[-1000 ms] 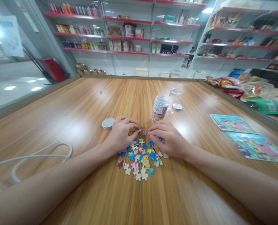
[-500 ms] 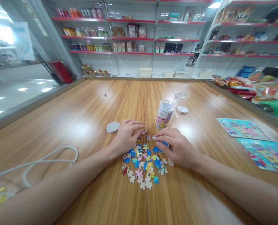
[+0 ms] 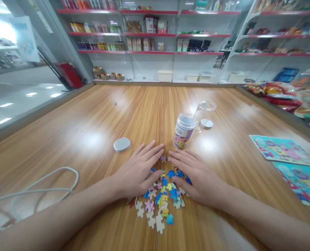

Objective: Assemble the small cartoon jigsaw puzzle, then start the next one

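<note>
A loose heap of jigsaw puzzle pieces (image 3: pixel 163 196) lies on the wooden table, some with printed faces up and some showing bare backs. My left hand (image 3: pixel 140 170) rests palm down over the heap's left side, fingers stretched out and thumb apart. Over the right side lies my right hand (image 3: pixel 190 174), also flat with its thumb spread. Both cover part of the pieces. Just beyond the right fingertips stands a printed clear jar (image 3: pixel 184 130) without a lid. A round silver lid (image 3: pixel 122 144) lies beyond my left hand.
Behind the jar are a clear plastic container (image 3: pixel 206 106) and another silver lid (image 3: pixel 206 123). Two printed picture sheets (image 3: pixel 284 150) lie at the right. A white cable (image 3: pixel 75 179) loops at the left. Snack bags (image 3: pixel 277 92) sit past the right edge, stocked shelves (image 3: pixel 149 34) at the back.
Both hands have come nearer to me and flattened, their fingers straightening from a curled pose over the far end of the heap. The view has tilted slightly downward.
</note>
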`<act>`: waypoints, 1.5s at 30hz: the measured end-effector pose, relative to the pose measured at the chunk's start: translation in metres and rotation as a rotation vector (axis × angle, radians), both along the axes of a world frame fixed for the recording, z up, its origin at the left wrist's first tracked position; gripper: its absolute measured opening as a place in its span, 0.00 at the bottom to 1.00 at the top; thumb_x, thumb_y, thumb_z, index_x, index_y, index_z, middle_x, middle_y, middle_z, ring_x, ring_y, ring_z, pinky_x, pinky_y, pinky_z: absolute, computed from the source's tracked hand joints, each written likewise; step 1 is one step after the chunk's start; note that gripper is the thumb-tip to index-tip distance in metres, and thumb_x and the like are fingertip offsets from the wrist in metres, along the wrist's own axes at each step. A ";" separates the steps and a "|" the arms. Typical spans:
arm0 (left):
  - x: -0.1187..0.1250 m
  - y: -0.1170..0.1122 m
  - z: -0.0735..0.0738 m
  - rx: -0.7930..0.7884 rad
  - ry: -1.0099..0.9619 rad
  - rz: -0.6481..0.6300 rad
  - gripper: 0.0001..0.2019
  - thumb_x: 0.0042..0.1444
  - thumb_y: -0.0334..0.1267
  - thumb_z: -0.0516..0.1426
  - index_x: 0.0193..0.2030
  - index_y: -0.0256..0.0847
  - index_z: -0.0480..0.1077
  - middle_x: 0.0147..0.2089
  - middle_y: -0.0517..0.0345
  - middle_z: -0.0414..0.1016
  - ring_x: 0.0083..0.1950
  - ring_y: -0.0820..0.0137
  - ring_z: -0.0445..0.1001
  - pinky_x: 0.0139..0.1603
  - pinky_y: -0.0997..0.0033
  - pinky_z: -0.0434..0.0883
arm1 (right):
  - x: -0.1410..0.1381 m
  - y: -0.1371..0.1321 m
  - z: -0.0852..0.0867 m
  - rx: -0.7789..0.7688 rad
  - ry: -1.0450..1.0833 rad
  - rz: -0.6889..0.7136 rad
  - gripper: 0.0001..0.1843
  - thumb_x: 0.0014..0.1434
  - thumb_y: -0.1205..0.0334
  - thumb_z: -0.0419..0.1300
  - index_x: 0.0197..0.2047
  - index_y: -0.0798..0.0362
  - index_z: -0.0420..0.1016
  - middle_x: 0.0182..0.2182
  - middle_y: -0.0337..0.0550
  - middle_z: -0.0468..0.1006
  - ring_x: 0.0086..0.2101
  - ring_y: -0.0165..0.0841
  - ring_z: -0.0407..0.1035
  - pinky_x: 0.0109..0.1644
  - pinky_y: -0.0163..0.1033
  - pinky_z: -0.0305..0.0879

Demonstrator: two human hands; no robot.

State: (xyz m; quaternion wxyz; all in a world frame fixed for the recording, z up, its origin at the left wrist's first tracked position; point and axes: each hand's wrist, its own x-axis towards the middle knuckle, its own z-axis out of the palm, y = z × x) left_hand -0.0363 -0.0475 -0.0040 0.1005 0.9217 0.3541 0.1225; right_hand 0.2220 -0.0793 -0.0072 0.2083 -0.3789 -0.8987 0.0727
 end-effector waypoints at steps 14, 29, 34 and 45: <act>-0.002 0.002 0.004 -0.085 0.015 -0.041 0.36 0.67 0.50 0.53 0.76 0.43 0.45 0.79 0.49 0.42 0.79 0.49 0.40 0.75 0.34 0.47 | -0.013 -0.005 0.006 -0.059 0.220 0.081 0.17 0.62 0.59 0.64 0.53 0.52 0.76 0.53 0.53 0.72 0.55 0.44 0.66 0.59 0.54 0.66; -0.005 0.011 0.012 -0.218 -0.248 -0.106 0.31 0.57 0.34 0.59 0.69 0.45 0.61 0.76 0.48 0.54 0.77 0.51 0.48 0.74 0.36 0.52 | -0.020 -0.013 0.018 0.015 0.098 0.257 0.13 0.65 0.58 0.59 0.51 0.51 0.79 0.56 0.53 0.70 0.60 0.45 0.61 0.64 0.57 0.59; -0.007 0.013 0.013 -0.203 -0.397 -0.087 0.17 0.55 0.29 0.56 0.52 0.40 0.73 0.70 0.46 0.63 0.73 0.55 0.58 0.73 0.45 0.59 | -0.022 -0.016 0.019 0.012 0.031 0.305 0.16 0.66 0.54 0.58 0.54 0.46 0.78 0.59 0.49 0.71 0.62 0.48 0.59 0.65 0.61 0.56; -0.004 0.012 0.012 -0.100 -0.297 -0.122 0.09 0.56 0.27 0.55 0.41 0.40 0.72 0.64 0.45 0.67 0.69 0.57 0.63 0.70 0.50 0.64 | -0.017 -0.008 0.014 0.021 0.054 0.316 0.14 0.66 0.58 0.60 0.54 0.48 0.77 0.53 0.46 0.78 0.58 0.44 0.64 0.64 0.58 0.59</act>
